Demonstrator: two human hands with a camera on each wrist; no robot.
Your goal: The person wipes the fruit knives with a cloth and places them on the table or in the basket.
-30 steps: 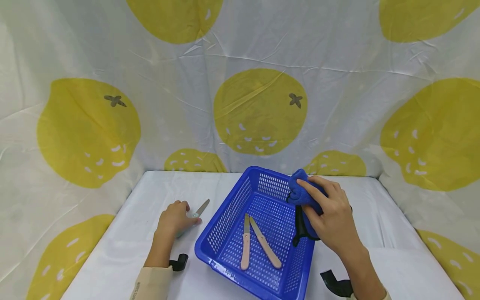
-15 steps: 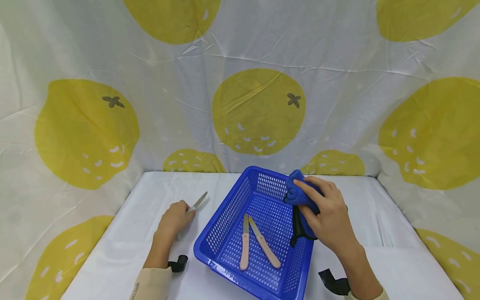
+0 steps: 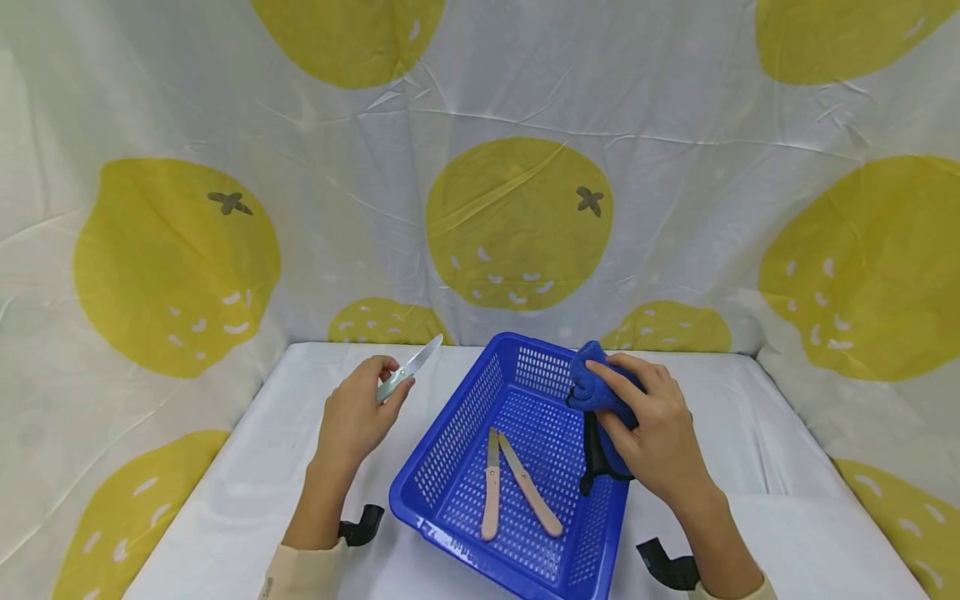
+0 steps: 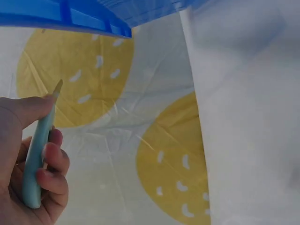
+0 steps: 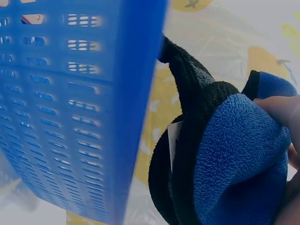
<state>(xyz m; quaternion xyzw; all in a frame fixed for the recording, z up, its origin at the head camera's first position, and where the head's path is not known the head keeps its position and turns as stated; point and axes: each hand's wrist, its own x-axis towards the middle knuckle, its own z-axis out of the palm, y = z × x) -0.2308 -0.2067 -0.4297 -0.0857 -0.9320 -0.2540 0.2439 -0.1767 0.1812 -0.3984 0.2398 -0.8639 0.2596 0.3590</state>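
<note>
My left hand (image 3: 360,412) grips a knife (image 3: 408,369) by its pale green handle, raised left of the basket with the blade pointing up and right. In the left wrist view the thumb lies along the handle (image 4: 35,164) and the fingers curl round it. A blue cloth with black edging (image 3: 600,387) is bunched in my right hand (image 3: 660,433), over the right side of the blue basket (image 3: 431,521). Two knives with pink handles lie inside the basket, the left one (image 3: 491,492) and the right one (image 3: 536,500), their blade tips close together.
The basket has perforated walls and stands at an angle on a white-covered table (image 3: 247,500). A curtain with yellow fruit prints (image 3: 521,225) hangs behind the table and at both sides.
My left hand has picked up the green-handled knife from the table and lifted it up and away from me. The right hand with the cloth has barely moved.
</note>
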